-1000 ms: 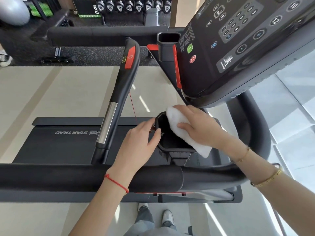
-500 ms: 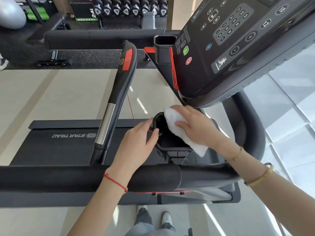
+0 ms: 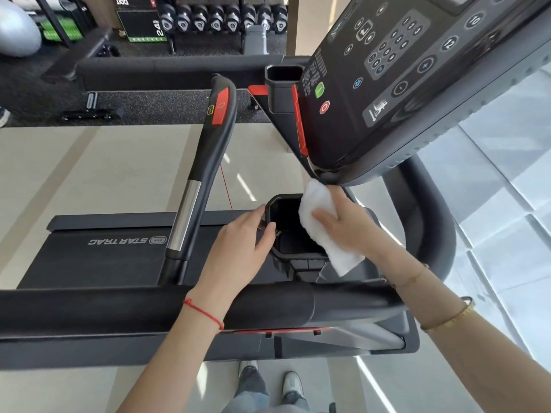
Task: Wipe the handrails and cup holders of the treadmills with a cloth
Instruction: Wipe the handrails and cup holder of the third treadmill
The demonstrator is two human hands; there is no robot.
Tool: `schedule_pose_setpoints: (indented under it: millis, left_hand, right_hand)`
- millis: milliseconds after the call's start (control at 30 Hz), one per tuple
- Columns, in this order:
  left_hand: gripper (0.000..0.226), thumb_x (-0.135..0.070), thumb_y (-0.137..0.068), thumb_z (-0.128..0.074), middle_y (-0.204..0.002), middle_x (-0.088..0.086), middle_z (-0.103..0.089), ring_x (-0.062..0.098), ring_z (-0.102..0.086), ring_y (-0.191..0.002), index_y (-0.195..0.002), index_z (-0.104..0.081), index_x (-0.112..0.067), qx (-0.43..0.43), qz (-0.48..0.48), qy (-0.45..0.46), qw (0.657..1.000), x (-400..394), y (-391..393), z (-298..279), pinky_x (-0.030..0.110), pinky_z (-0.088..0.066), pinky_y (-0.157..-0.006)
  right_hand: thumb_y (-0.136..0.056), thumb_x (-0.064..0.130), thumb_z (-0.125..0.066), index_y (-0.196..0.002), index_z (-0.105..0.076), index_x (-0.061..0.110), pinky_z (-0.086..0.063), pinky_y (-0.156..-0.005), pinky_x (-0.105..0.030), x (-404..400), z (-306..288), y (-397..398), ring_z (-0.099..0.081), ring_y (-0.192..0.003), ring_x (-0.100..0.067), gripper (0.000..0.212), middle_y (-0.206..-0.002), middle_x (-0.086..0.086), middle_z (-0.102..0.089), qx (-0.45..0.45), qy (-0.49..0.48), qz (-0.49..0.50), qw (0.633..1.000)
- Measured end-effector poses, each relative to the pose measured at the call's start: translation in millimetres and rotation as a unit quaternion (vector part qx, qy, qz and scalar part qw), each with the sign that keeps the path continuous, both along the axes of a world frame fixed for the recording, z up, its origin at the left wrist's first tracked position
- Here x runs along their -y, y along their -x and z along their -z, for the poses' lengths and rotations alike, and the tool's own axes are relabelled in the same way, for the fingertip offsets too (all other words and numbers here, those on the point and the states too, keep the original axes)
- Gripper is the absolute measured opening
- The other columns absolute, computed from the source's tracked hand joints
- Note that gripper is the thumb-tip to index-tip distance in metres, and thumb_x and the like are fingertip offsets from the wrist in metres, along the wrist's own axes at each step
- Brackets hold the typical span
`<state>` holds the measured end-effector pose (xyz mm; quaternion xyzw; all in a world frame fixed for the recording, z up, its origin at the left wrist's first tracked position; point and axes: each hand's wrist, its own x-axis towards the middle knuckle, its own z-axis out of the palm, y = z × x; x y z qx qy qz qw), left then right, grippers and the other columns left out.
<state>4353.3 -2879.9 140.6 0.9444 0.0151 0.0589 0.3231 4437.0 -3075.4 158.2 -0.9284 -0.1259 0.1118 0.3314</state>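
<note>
Treadmill (image 3: 98, 257): black, STAR TRAC print on deck, fills most of frame, seen from above.
Console (image 3: 417, 79): tilted panel upper right, keypad, green and red buttons at its left edge.
Front handrail (image 3: 89, 311): thick black padded bar across lower frame, both forearms pass over it.
Side handrail (image 3: 205, 162): black with red pad near top and silver band lower, runs up from front bar, left of near cup holder.
Near cup holder (image 3: 286, 234): black angular pocket below console, between the two hands.
Far cup holder (image 3: 283, 81): black rectangular pocket at console's far side, well apart from hands.
Cloth (image 3: 322, 228): white, folded, draped over right rim of near cup holder, upper end touching console underside.
Right hand (image 3: 348, 225): flat on cloth, fingers spread, pressing it to the rim; wrist bracelets.
Left hand (image 3: 241, 245): fingers loosely curled on left rim of near cup holder, thumb at inner edge; whether it grips firmly cannot tell; red string on wrist.
Shoes (image 3: 271, 380): on pale floor under the bar.
</note>
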Motion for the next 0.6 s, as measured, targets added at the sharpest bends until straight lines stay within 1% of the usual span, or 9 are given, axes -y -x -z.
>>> schedule_pose_setpoints:
  millis: [100,200,267,333,367,433,500,567,600]
  left_hand:
    - [0.05,-0.042,-0.1,-0.039,-0.125,-0.004,-0.062,0.014,-0.058,-0.114,-0.145,-0.044,-0.023,0.001,-0.005,0.0,1.0,1,-1,0,0.036,-0.05,-0.096]
    - [0.049,-0.041,-0.1,-0.04,-0.123,-0.004,-0.063,0.014,-0.059,-0.113,-0.145,-0.045,-0.022,0.005,-0.008,-0.002,1.0,1,-1,0,0.035,-0.051,-0.096]
    - [0.048,-0.042,-0.1,-0.039,-0.12,-0.006,-0.063,0.013,-0.06,-0.111,-0.144,-0.046,-0.024,0.003,-0.006,-0.004,1.0,1,-1,-1,0.034,-0.051,-0.094]
    - [0.048,-0.042,-0.1,-0.039,-0.121,-0.006,-0.063,0.012,-0.059,-0.11,-0.144,-0.044,-0.025,-0.003,-0.007,-0.007,1.0,1,0,-2,0.034,-0.051,-0.094]
    - [0.048,-0.042,-0.1,-0.039,-0.12,-0.007,-0.063,0.012,-0.059,-0.109,-0.145,-0.044,-0.025,-0.003,-0.008,-0.009,1.0,1,0,-2,0.034,-0.051,-0.093]
    - [0.045,-0.039,-0.101,-0.04,-0.113,-0.006,-0.063,0.013,-0.06,-0.102,-0.142,-0.047,-0.024,0.001,-0.011,-0.009,1.0,3,0,-3,0.033,-0.051,-0.089]
    - [0.038,-0.039,-0.1,-0.041,-0.103,-0.004,-0.063,0.016,-0.061,-0.093,-0.132,-0.053,-0.022,0.002,-0.016,-0.013,1.0,3,1,-2,0.032,-0.05,-0.081]
    - [0.035,-0.04,-0.1,-0.041,-0.099,-0.004,-0.062,0.017,-0.06,-0.09,-0.126,-0.055,-0.022,-0.003,-0.021,-0.014,1.0,3,0,-2,0.033,-0.05,-0.077]
    - [0.036,-0.04,-0.1,-0.042,-0.099,-0.004,-0.062,0.017,-0.06,-0.09,-0.128,-0.055,-0.022,-0.003,-0.022,-0.01,1.0,3,0,-2,0.034,-0.051,-0.078]
  right_hand:
    - [-0.099,0.03,-0.048,-0.14,-0.024,0.007,-0.03,-0.074,-0.027,7,11,28,-0.048,-0.094,-0.02,0.053,-0.105,-0.005,-0.046,-0.007,0.005,0.034,0.999]
    - [-0.099,0.031,-0.047,-0.138,-0.025,0.004,-0.03,-0.074,-0.025,7,12,33,-0.05,-0.094,-0.019,0.052,-0.114,-0.011,-0.052,-0.001,0.025,0.023,0.999]
    - [-0.1,0.028,-0.047,-0.142,-0.024,0.007,-0.032,-0.074,-0.029,3,4,21,-0.054,-0.099,-0.027,0.053,-0.13,-0.015,-0.048,0.028,0.041,-0.014,0.999]
    - [-0.1,0.024,-0.047,-0.147,-0.024,0.014,-0.036,-0.079,-0.033,-4,-4,3,-0.052,-0.113,-0.034,0.053,-0.141,-0.012,-0.04,0.069,0.083,-0.072,0.992]
    - [-0.1,0.023,-0.048,-0.147,-0.025,0.018,-0.039,-0.085,-0.035,-10,-7,-5,-0.05,-0.118,-0.033,0.053,-0.142,-0.009,-0.04,0.095,0.116,-0.114,0.982]
    - [-0.099,0.021,-0.048,-0.146,-0.03,0.022,-0.041,-0.095,-0.039,-25,-11,-20,-0.049,-0.119,-0.029,0.05,-0.137,-0.005,-0.046,0.14,0.169,-0.211,0.953]
    - [-0.099,0.02,-0.048,-0.143,-0.034,0.025,-0.044,-0.092,-0.042,-40,-15,-28,-0.052,-0.113,-0.026,0.046,-0.132,-0.001,-0.05,0.139,0.168,-0.274,0.937]
    - [-0.099,0.021,-0.048,-0.141,-0.036,0.029,-0.045,-0.088,-0.041,-44,-16,-31,-0.053,-0.11,-0.023,0.045,-0.13,0.002,-0.051,0.138,0.161,-0.293,0.932]
    - [-0.099,0.022,-0.048,-0.142,-0.035,0.029,-0.045,-0.088,-0.04,-41,-14,-31,-0.054,-0.11,-0.023,0.046,-0.129,0.002,-0.052,0.146,0.161,-0.29,0.932]
